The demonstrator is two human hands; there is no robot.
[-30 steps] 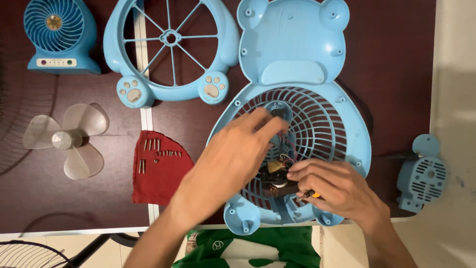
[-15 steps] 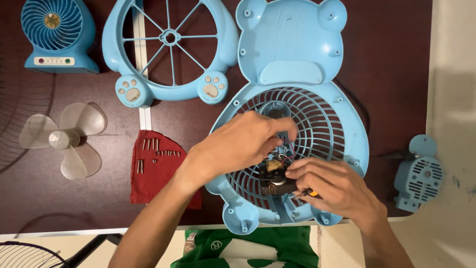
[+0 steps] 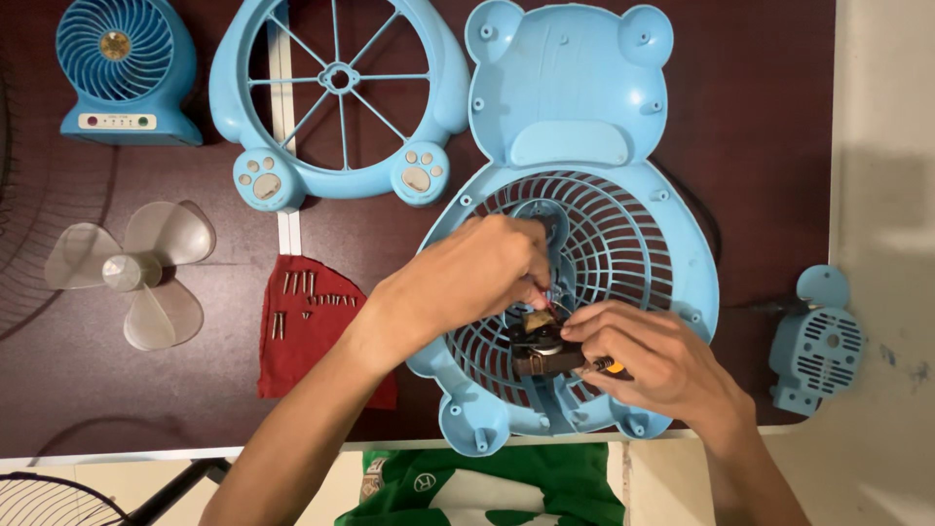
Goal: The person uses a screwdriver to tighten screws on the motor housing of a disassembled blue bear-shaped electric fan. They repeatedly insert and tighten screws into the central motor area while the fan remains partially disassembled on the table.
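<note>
Covering most of the small dark motor (image 3: 539, 351), the left hand (image 3: 477, 278) hides its own fingertips, so can't tell what they're pinching. The right hand (image 3: 648, 356) has its fingers clamped on a screwdriver (image 3: 609, 366), mostly hidden. All this sits inside the blue bear-shaped fan shell (image 3: 623, 146) near the worktop's front edge. A red cloth with screws (image 3: 307, 326) lies just left, a clear fan blade (image 3: 131, 273) further left.

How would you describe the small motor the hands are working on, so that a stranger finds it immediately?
Find the big light-blue bear-shaped fan housing on the dark table. On its round grille, between the left hand and right hand, sits the motor. It is the only dark metallic part among the blue plastic.
</note>
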